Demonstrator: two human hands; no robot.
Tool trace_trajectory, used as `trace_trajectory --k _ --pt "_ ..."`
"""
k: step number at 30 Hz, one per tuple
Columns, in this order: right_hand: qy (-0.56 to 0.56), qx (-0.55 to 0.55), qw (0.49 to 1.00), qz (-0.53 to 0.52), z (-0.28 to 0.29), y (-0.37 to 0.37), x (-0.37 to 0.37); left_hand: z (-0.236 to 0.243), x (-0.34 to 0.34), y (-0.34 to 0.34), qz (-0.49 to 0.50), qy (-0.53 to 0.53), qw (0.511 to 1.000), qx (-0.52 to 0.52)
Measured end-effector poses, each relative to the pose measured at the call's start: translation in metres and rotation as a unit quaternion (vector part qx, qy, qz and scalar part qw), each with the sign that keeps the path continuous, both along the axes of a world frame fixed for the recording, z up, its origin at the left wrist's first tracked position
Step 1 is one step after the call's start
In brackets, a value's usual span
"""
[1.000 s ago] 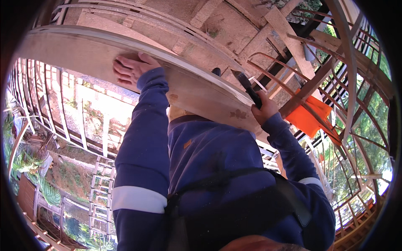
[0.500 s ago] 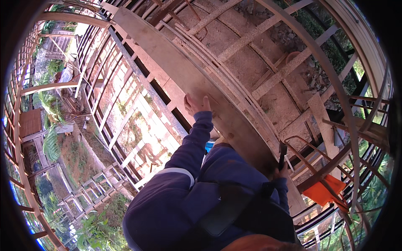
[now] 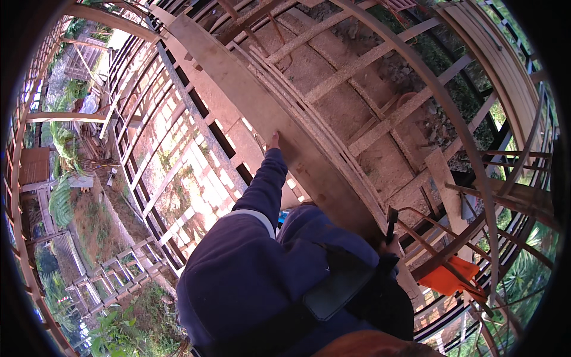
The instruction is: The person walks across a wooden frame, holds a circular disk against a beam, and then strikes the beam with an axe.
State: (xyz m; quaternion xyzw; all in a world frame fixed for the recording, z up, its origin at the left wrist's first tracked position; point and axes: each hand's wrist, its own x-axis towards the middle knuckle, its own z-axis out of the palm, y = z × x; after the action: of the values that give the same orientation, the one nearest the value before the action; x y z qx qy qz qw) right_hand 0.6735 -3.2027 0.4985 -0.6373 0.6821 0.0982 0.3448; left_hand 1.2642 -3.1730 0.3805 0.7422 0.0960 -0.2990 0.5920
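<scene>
A long, wide wooden plank runs diagonally beneath me from the far left toward my right side. My left hand reaches forward to the plank's left edge, mostly hidden behind its dark blue sleeve. One finger shows, stretched out, and I see nothing held; whether it touches the wood I cannot tell. Low at my right side, my right hand is closed around a dark hammer-like tool, whose black head points up beside the plank's near end.
Thin wooden strips lie along the plank's right side. Open beams cross over a dirt floor below. At right, an orange cloth hangs by rusty bars, with stacked boards farther off. A lattice of slats spans the left.
My left hand has turned, so its earlier spread fingers are now mostly hidden, and it sits nearer the plank's left edge. The right hand still grips the dark tool. The view has shifted slightly.
</scene>
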Motion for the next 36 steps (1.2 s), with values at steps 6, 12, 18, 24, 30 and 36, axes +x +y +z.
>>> trace_trajectory --k 6,12,18,24,30,36 --pt "0.003 -0.035 0.999 -0.018 -0.009 0.003 0.001 -0.013 0.003 -0.009 0.085 -0.013 0.996 -0.03" --pt "0.012 -0.04 0.999 -0.027 -0.016 0.002 -0.001 -0.034 0.007 -0.005 0.116 0.003 0.992 -0.054" --pt "0.028 -0.016 0.999 -0.032 -0.018 -0.003 -0.002 -0.028 0.001 -0.011 0.111 0.004 0.992 -0.064" --pt "0.032 -0.026 0.999 0.0 -0.003 -0.011 0.003 -0.002 -0.016 -0.012 0.085 -0.032 0.995 -0.032" --pt "0.019 -0.015 0.999 -0.044 0.012 0.001 0.019 0.018 -0.009 -0.01 -0.011 -0.001 0.999 0.041" --pt "-0.082 -0.153 0.977 -0.12 0.068 0.052 0.019 0.076 -0.013 -0.01 -0.17 -0.431 0.828 0.315"
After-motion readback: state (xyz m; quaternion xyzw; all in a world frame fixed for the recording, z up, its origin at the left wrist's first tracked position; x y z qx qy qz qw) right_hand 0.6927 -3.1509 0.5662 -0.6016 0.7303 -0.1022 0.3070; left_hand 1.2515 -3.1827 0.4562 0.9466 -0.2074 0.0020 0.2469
